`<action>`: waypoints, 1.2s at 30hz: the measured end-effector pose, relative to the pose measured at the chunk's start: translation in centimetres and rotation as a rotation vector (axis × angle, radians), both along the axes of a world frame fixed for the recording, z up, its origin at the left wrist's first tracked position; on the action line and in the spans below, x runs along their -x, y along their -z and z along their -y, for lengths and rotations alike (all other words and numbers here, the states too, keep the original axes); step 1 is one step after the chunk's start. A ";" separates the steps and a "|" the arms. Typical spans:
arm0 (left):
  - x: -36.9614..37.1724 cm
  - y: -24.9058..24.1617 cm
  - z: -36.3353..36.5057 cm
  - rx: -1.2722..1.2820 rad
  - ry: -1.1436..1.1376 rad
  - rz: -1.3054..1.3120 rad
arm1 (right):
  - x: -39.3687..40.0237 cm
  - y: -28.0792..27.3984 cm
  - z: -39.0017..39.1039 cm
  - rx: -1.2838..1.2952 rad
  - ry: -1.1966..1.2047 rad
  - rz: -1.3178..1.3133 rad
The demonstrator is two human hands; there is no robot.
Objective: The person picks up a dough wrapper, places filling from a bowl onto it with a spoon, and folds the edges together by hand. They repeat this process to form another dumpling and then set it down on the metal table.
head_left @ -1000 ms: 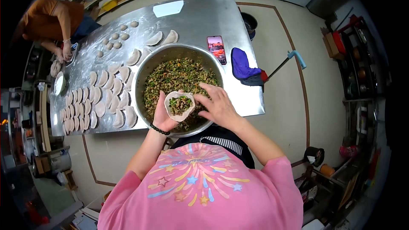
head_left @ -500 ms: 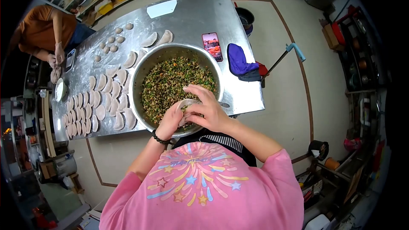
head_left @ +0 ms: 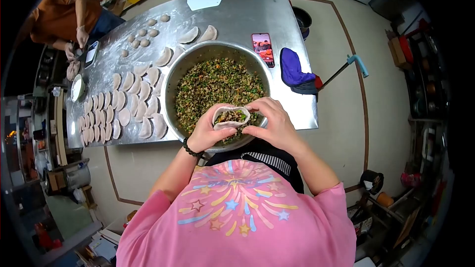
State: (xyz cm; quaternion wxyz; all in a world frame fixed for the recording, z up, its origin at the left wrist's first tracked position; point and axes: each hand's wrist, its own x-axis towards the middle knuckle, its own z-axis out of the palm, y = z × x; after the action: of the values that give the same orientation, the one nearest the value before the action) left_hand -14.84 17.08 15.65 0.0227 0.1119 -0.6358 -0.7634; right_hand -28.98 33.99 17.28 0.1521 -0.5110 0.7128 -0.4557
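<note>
An open dough wrapper (head_left: 224,125), with filling (head_left: 231,116) heaped inside, is cupped over the near side of the metal bowl (head_left: 169,81) by the curled left hand (head_left: 208,132), while the right hand (head_left: 253,119) is held partly open at the wrapper's right rim, its thumb and fingers spread apart. On the counter (head_left: 237,12), folded dumplings (head_left: 144,91) are laid out in rows to the bowl's left, and 1 phone (head_left: 262,50) and 1 purple cloth item (head_left: 295,66) are placed to its right.

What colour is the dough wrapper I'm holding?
The cupped dough wrapper is pale off-white, around green-and-brown chopped filling; best seen in the head view.
</note>
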 end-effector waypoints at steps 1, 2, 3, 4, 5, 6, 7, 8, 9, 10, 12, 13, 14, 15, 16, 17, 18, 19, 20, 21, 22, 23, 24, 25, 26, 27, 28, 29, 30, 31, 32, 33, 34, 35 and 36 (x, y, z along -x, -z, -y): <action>0.1 0.0 0.0 0.004 -0.002 -0.013 | 0.0 0.1 -0.1 -0.014 -0.005 0.000; 0.1 0.0 0.0 0.005 0.004 -0.013 | -0.1 0.0 -0.1 -0.013 0.001 0.000; 0.1 0.0 0.0 0.009 0.005 -0.005 | -0.2 0.0 -0.1 0.006 0.021 0.011; 0.1 0.0 0.0 0.013 0.005 0.002 | -0.2 -0.1 -0.1 0.025 0.040 0.022; 0.1 -0.1 0.0 0.016 0.009 0.002 | -0.3 -0.4 -0.1 0.028 0.044 0.022; 0.1 -0.2 -0.1 -0.008 -0.008 0.007 | -0.3 -1.2 -0.3 0.075 0.042 -0.103; 0.1 -0.3 -0.2 -0.032 -0.024 0.012 | -0.3 -1.7 -0.4 0.121 0.040 -0.228; 0.1 -0.3 -0.1 -0.036 -0.019 0.032 | -0.5 -1.8 -0.4 0.127 0.031 -0.285; 0.0 -0.2 0.0 -0.035 -0.011 0.029 | -0.6 -1.9 -0.3 0.127 0.039 -0.288; 0.0 0.0 0.0 0.000 -0.008 0.032 | -0.7 -1.9 -0.3 0.132 0.024 -0.305; -0.1 0.3 0.0 0.017 -0.007 0.059 | -0.7 -1.9 -0.3 0.142 0.018 -0.312; -0.1 0.4 0.0 0.015 0.000 0.057 | -0.7 -2.0 -0.4 0.139 0.024 -0.315; -0.2 0.6 0.0 -0.006 -0.003 0.060 | -0.7 -2.2 -0.4 0.161 -0.008 -0.316; -0.2 0.6 -0.1 -0.027 -0.009 0.063 | -0.9 -2.4 -0.2 0.184 -0.042 -0.316; -0.2 0.6 -0.1 0.005 -0.004 0.052 | -1.2 -2.2 0.0 0.202 -0.057 -0.343; -0.2 0.6 -0.1 0.005 -0.003 0.053 | -1.2 -2.2 0.0 0.202 -0.057 -0.342; -0.1 0.5 -0.1 0.026 -0.001 0.025 | -1.2 -2.2 0.1 0.215 -0.042 -0.328; -0.1 0.5 -0.1 0.047 0.001 -0.003 | -1.2 -2.3 0.1 0.229 -0.028 -0.315; -0.1 0.7 0.0 0.046 0.000 -0.002 | -0.9 -1.9 0.0 0.228 -0.029 -0.313; -0.2 0.7 0.0 0.013 -0.014 0.028 | -0.6 -1.4 -0.2 0.194 0.033 -0.222; -0.3 0.7 0.1 -0.020 -0.032 0.058 | -0.2 -0.9 -0.3 0.159 0.091 -0.130; -0.4 0.7 0.1 -0.070 -0.046 0.068 | 0.2 -0.6 -0.2 0.169 0.125 -0.103; -0.4 0.5 0.1 -0.049 -0.055 0.058 | 0.1 -1.0 -0.1 0.137 0.105 -0.046; -0.4 0.4 0.1 -0.028 -0.063 0.048 | 0.1 -1.4 0.0 0.104 0.087 0.010; -0.5 0.3 0.2 -0.024 -0.072 0.050 | -0.1 -1.3 0.2 0.108 0.078 0.013; -0.4 0.2 0.2 -0.002 -0.053 0.033 | -0.2 -1.3 0.3 0.096 0.050 0.019; -0.3 0.1 0.2 0.018 -0.029 0.015 | -0.2 -1.3 0.3 0.084 0.025 0.024; -0.3 0.1 0.2 0.019 -0.027 0.015 | -0.1 -1.3 0.3 0.084 0.027 0.024; -0.2 0.0 0.1 0.026 -0.026 0.009 | -0.1 -1.3 0.3 0.059 0.011 0.057; -0.2 -0.1 0.1 0.034 -0.027 0.003 | -0.1 -1.3 0.3 0.036 -0.007 0.089; -0.2 -0.1 0.1 0.035 -0.026 0.003 | -0.1 -1.3 0.3 0.037 -0.006 0.089; -0.3 -0.2 0.1 0.032 -0.023 0.009 | -0.1 -1.3 0.3 0.040 -0.009 0.089; -0.3 -0.2 0.2 0.028 -0.019 0.014 | -0.1 -1.3 0.3 0.042 -0.011 0.089; -0.3 -0.1 0.2 0.029 -0.018 0.014 | -0.1 -1.3 0.3 0.044 -0.010 0.088; -0.3 -0.1 0.2 0.038 -0.017 0.010 | -0.2 -1.4 0.3 0.040 -0.009 0.079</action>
State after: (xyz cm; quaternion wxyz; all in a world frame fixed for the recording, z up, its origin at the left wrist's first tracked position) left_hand -14.57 16.86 15.73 0.0281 0.1205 -0.6495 -0.7502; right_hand -28.80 33.73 18.71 0.1718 -0.4990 0.6947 -0.4888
